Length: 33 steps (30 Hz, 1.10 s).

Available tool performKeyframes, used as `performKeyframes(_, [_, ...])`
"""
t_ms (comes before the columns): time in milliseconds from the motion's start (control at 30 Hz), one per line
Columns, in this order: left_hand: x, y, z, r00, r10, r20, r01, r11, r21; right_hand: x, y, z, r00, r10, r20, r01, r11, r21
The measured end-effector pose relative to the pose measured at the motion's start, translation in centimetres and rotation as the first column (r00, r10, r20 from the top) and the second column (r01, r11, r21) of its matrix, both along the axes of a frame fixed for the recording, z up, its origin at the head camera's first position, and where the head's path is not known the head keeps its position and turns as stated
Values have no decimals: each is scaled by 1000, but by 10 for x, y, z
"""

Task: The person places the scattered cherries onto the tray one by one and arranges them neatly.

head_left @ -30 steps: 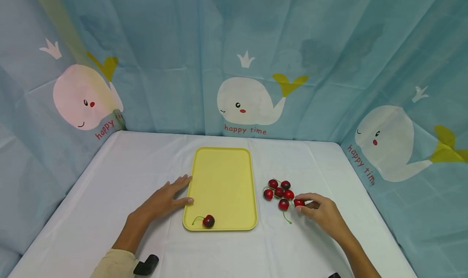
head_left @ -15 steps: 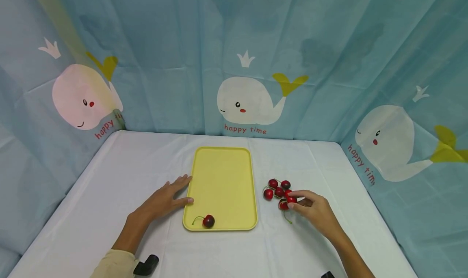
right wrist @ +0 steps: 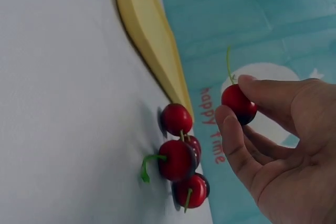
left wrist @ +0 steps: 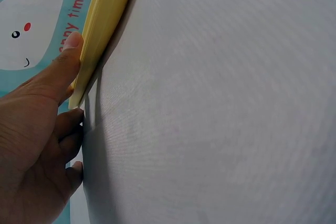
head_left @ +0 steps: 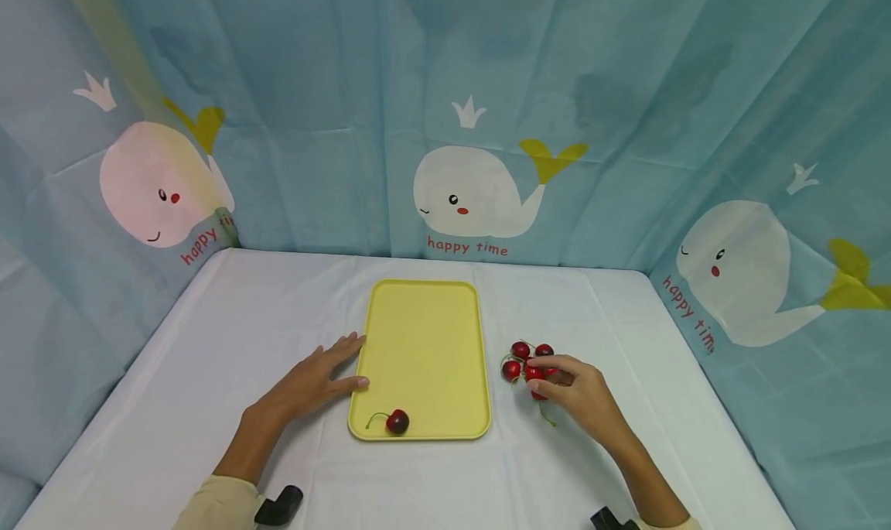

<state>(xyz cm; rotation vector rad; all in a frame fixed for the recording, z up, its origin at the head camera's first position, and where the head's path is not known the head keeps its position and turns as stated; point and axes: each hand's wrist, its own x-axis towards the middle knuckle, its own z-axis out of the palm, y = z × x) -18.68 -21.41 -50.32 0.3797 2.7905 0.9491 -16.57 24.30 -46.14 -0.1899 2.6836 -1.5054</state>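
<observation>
Between thumb and fingers, my right hand (head_left: 583,394) pinches a dark red cherry (right wrist: 239,103) with a green stem, held above the table. Below and beside it, several more cherries (head_left: 511,371) lie in a cluster right of the tray; the hand hides part of them in the head view. My left hand (head_left: 316,379) rests at the left edge of a yellow tray (head_left: 425,344), thumb and fingertips touching the rim, fingers spread. One cherry (head_left: 397,422) with its stem lies in the tray's near left part.
A white cloth covers the table (head_left: 292,298). Behind it and at both sides hangs a blue curtain (head_left: 313,189) printed with whales. Black wrist devices (head_left: 278,505) sit near both forearms.
My right hand has lifted a cherry from the right side of the cluster and carried it left, over the other cherries. The left hand and the tray have stayed put.
</observation>
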Motion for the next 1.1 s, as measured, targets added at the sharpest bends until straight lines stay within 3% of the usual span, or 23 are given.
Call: performKeyframes(1100, [0, 1, 3, 1000, 7, 18, -7, 1000, -4, -10, -51, 2, 997, 81, 4, -81, 994, -70])
